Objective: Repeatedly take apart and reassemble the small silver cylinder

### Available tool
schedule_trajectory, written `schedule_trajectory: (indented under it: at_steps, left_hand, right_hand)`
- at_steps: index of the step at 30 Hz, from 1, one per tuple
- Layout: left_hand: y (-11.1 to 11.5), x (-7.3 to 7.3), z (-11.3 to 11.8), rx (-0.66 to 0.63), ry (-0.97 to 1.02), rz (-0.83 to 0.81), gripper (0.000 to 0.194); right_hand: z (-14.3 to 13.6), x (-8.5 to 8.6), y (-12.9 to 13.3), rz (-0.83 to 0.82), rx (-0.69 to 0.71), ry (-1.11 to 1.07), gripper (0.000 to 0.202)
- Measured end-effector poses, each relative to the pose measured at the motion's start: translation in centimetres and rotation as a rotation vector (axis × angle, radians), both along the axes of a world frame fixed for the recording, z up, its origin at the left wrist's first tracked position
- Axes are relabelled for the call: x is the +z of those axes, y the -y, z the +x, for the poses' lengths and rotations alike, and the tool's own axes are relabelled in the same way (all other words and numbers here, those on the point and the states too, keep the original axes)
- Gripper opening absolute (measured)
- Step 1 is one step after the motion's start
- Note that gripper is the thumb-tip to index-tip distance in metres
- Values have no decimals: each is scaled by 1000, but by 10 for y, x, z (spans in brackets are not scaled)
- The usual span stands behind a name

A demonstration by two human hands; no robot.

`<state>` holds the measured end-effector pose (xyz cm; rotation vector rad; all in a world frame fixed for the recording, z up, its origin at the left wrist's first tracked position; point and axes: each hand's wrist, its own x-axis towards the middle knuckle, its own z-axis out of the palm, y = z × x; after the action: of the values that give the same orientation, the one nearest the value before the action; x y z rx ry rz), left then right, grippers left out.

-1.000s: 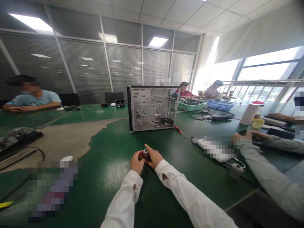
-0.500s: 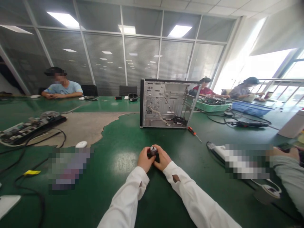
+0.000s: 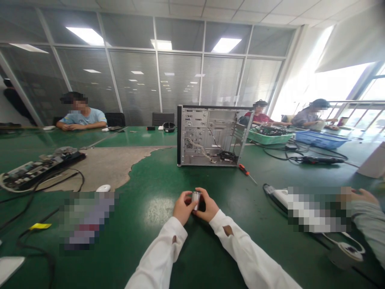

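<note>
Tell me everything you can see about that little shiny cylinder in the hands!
The little cylinder is silvery and shiny, so it looks like metal. It is roughly upright. The left hand and right hand hold it between them, fingers hiding part of it. It is at the green table, on the near side of the open computer case. I can't tell whether its bottom touches the table, and it's too small to make out any markings.

We saw a silver cylinder (image 3: 196,198), white sleeves (image 3: 161,249) and a green bench (image 3: 120,249) with a beige patch (image 3: 111,164). Our case (image 3: 207,140) was grey with a black edge (image 3: 179,136), the screwdriver (image 3: 244,170) orange and black, one basket (image 3: 269,139) green, the other basket (image 3: 315,141) blue, the blinds (image 3: 180,80) striped grey.
</note>
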<state>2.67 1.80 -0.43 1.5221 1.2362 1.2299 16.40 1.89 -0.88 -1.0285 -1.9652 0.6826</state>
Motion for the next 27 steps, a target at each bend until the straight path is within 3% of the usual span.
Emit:
schedule_trajectory:
  at_steps: [8,17,21,27]
  left_hand:
    - [1,5,-4,-133,177,-96,38]
    - [-1,2,-10,-287,290,-44,39]
    - [0,4,-10,-263,230,22,39]
    - [4,10,-8,-180,62,115,34]
  right_hand:
    - [3,-3,-5,-146,160,-252,75]
    - [0,14,12,-15,70,-139,71]
    - [-1,16,16,44,70,-128,69]
    - [-1,10,11,1,2,-178,78]
